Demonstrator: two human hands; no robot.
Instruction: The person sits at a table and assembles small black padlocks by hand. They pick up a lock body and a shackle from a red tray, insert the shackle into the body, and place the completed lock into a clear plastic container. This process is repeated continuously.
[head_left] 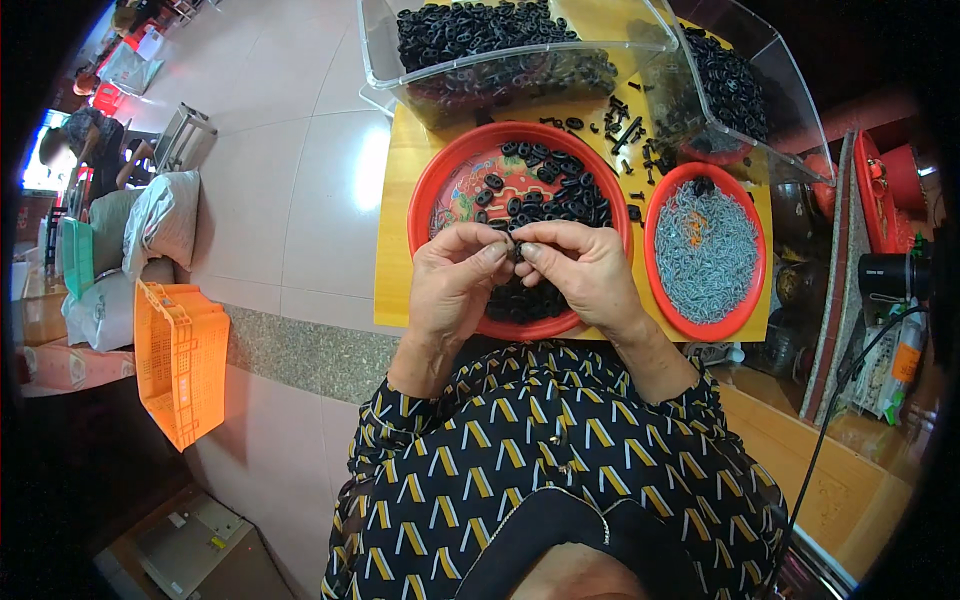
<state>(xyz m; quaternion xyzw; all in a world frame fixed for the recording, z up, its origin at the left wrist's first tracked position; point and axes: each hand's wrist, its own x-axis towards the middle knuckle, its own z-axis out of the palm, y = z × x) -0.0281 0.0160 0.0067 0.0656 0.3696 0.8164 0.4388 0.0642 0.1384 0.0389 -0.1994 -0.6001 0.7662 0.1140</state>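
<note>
My left hand [452, 285] and my right hand [590, 275] meet above a round red tray [421, 185] with a patterned bottom. Thumb and forefinger of each hand are pinched together on one small black plastic part [517, 250], mostly covered by the fingertips. Many black oval pieces with holes [575, 190] fill the right and near side of the tray, with a few scattered at its left. To the right of my right hand sits a red oval tray [652, 215] heaped with grey screws [705, 260]; a small orange patch shows among them.
Two clear plastic bins, one behind the round tray [372, 62] and one at the right [800, 100], hold black parts. Loose black pieces [630, 130] lie on the yellow tabletop [395, 270]. An orange crate [190, 365] and sacks [165, 215] stand left; another person [92, 140] sits farther off.
</note>
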